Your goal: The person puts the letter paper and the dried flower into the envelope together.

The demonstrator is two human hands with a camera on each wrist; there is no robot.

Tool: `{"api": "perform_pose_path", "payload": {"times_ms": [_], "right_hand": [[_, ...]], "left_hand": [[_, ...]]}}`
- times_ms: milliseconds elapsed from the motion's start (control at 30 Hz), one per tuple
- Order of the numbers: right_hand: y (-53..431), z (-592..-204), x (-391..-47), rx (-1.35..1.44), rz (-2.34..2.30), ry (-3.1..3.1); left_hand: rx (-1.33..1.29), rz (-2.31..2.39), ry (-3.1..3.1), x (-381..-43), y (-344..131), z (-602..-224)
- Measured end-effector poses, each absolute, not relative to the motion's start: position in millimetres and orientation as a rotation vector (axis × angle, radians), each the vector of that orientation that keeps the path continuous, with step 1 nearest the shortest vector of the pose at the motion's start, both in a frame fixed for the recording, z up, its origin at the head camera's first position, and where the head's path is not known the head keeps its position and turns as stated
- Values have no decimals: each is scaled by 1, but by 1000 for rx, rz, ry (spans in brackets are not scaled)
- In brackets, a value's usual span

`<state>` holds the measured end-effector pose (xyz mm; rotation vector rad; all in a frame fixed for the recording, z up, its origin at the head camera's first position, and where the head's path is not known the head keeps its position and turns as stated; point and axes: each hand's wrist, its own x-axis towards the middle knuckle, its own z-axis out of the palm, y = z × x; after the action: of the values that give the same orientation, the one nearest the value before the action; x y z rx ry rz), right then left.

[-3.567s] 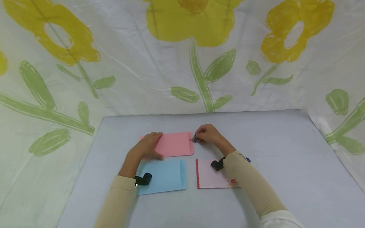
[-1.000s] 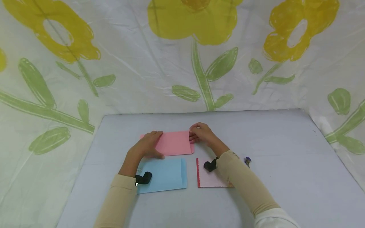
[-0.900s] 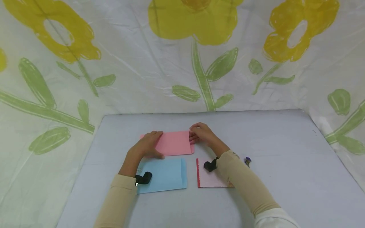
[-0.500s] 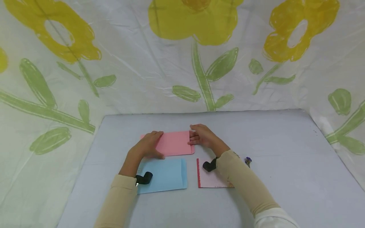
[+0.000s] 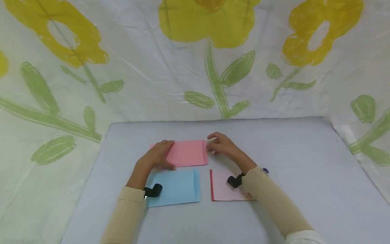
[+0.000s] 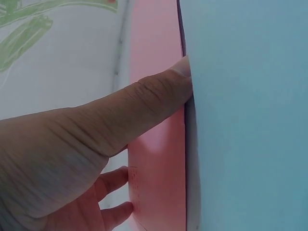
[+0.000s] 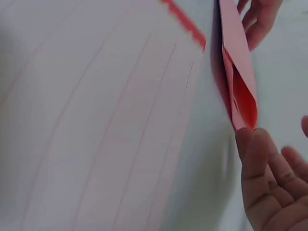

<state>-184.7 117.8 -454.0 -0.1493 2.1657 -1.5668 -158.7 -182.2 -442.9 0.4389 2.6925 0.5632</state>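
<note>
A pink envelope (image 5: 186, 153) lies at the back of the table, its flap end to the right. My left hand (image 5: 156, 156) holds the left part, thumb on the near edge and fingers on the far edge; the left wrist view shows the thumb (image 6: 149, 96) between it and a blue envelope (image 6: 250, 120). At the flap, my right hand (image 5: 224, 148) pinches the edge with thumb and a fingertip, the other fingers loose. The right wrist view shows the mouth of the pink envelope (image 7: 238, 57) gaping, with red inside.
Nearer me on the left lies the blue envelope (image 5: 179, 188). A pale pink lined sheet with a red border (image 5: 222, 188) lies partly under my right forearm. Just beyond that sleeve shows a small purple flower sprig (image 5: 265, 170), mostly hidden.
Earlier my right hand held a small flower sprig at the envelope's mouth, then its fingers went inside. Now they are out at the flap's edge and that sprig is out of sight. Left hand unchanged.
</note>
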Motion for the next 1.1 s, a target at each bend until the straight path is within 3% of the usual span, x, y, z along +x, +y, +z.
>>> {"api": "perform_pose_path", "payload": {"times_ms": [167, 500, 767, 1100], "right_hand": [[155, -443, -158, -445, -1214, 2548], [210, -438, -105, -630, -675, 2748], [217, -444, -80, -677, -404, 2882], [212, -449, -78, -684, -323, 2922]], "left_hand": [[470, 534, 2707, -159, -182, -442], [588, 449, 2802, -147, -192, -439], [708, 800, 2823, -91, -195, -433], [697, 566, 2843, -45, -172, -442]]}}
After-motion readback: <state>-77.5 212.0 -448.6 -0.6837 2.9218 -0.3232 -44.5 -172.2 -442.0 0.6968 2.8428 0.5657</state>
